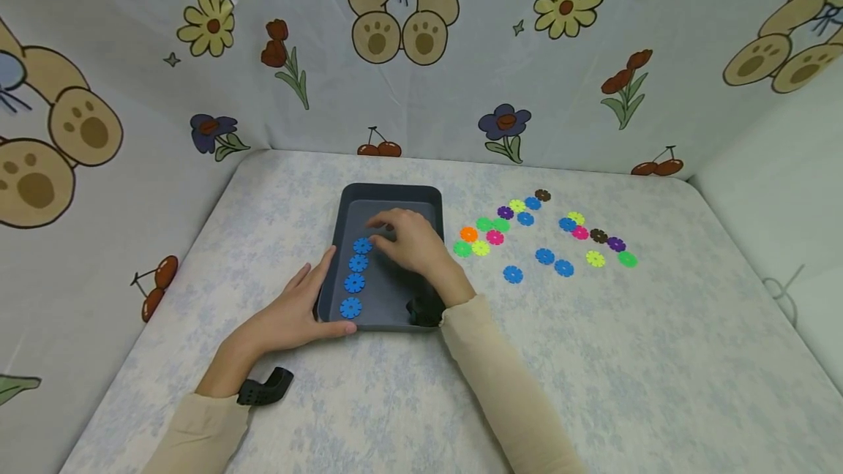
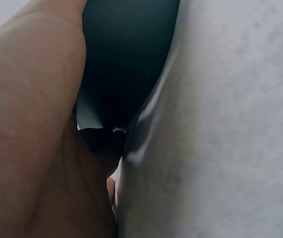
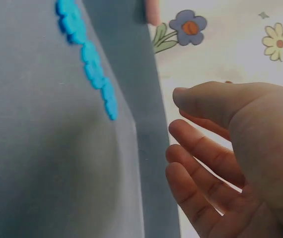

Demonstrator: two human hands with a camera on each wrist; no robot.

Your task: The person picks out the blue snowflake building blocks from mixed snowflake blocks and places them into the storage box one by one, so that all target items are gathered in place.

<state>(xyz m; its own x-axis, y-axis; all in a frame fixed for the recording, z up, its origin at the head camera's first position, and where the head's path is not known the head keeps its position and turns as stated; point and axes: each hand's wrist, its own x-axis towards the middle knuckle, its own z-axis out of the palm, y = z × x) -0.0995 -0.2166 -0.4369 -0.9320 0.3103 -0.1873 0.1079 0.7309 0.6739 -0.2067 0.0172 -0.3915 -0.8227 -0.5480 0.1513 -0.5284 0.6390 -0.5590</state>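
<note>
A dark grey tray (image 1: 395, 306) lies on the table in the head view. Several blue notched discs (image 1: 354, 283) form a column along its left side, and blue discs (image 3: 93, 64) also show in the right wrist view. My left hand (image 1: 290, 317) rests against the tray's left side, fingers fairly straight, thumb on the near rim. Over the tray my right hand (image 1: 411, 243) hovers beside the farthest disc of the column. In the right wrist view its fingers (image 3: 196, 193) are loosely bent and apart from the thumb, with nothing held between them.
Right of the tray, loose notched discs lie scattered on the table: several blue (image 1: 513, 274), plus green (image 1: 463, 249), yellow (image 1: 596, 259), pink (image 1: 495, 238), orange (image 1: 468, 234), purple (image 1: 616, 244) and brown (image 1: 598, 236). A patterned cloth (image 1: 461, 108) rises behind the table.
</note>
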